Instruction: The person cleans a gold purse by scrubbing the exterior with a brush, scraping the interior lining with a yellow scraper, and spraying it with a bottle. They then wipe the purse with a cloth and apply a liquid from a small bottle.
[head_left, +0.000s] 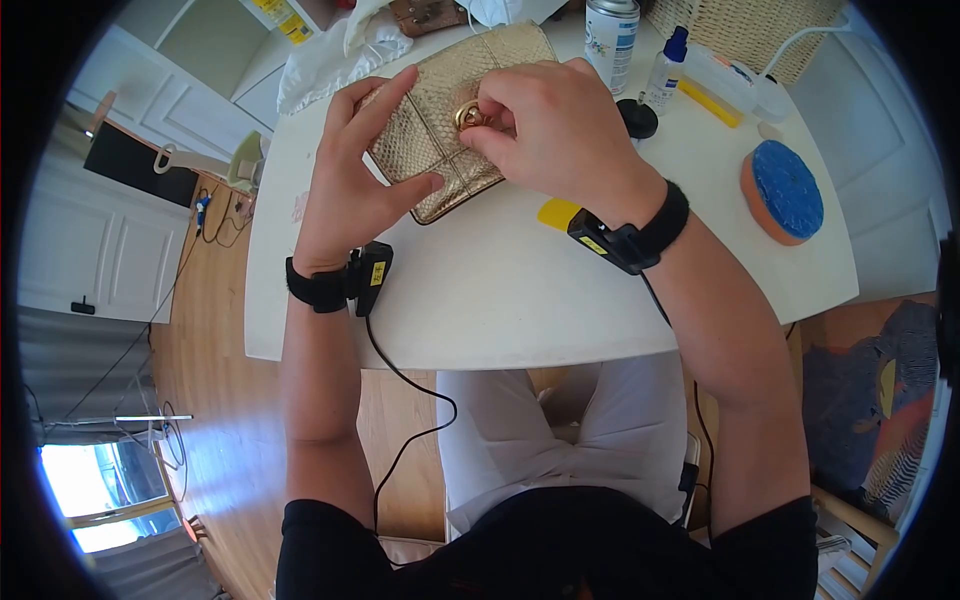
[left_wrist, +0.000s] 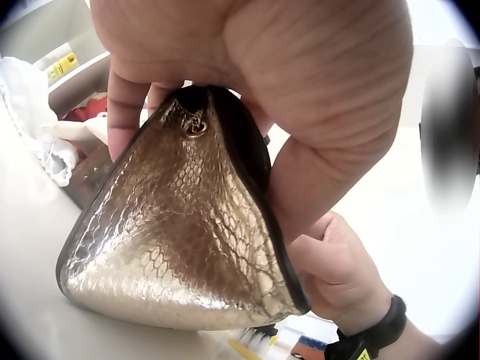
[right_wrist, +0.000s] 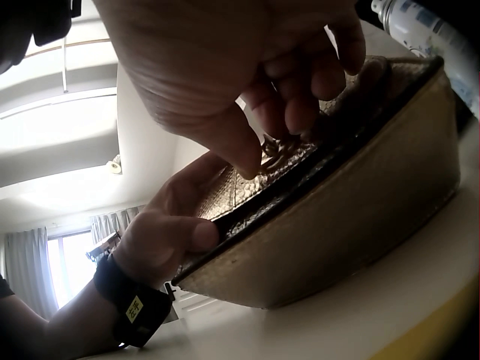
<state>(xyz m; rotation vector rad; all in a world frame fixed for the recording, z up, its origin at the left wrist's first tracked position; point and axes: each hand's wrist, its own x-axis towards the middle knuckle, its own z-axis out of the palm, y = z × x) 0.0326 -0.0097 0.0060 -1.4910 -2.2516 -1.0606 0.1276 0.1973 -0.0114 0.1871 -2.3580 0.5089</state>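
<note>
A gold handbag [head_left: 425, 120] with a snakeskin pattern and dark edging stands on the white table. My left hand [head_left: 352, 190] straddles its left end, thumb on the near side and fingers on the far side. The left wrist view shows the bag's folded side gusset [left_wrist: 180, 217] with a small metal ring [left_wrist: 195, 129]. On the flap sits a round gold clasp [head_left: 468, 115], which my right hand [head_left: 560, 125] pinches between thumb and index finger. Seen from the right wrist, a dark gap runs under the flap, and the fingers partly hide the clasp [right_wrist: 276, 150].
Behind the bag's right end stand a spray can [head_left: 610, 45] and a blue-capped bottle [head_left: 665, 70]. A round blue-topped pad [head_left: 785, 190] lies at the right. White cloth [head_left: 340, 60] and a brown case [head_left: 428, 15] are at the back. Cables [head_left: 400, 375] trail from both wrists.
</note>
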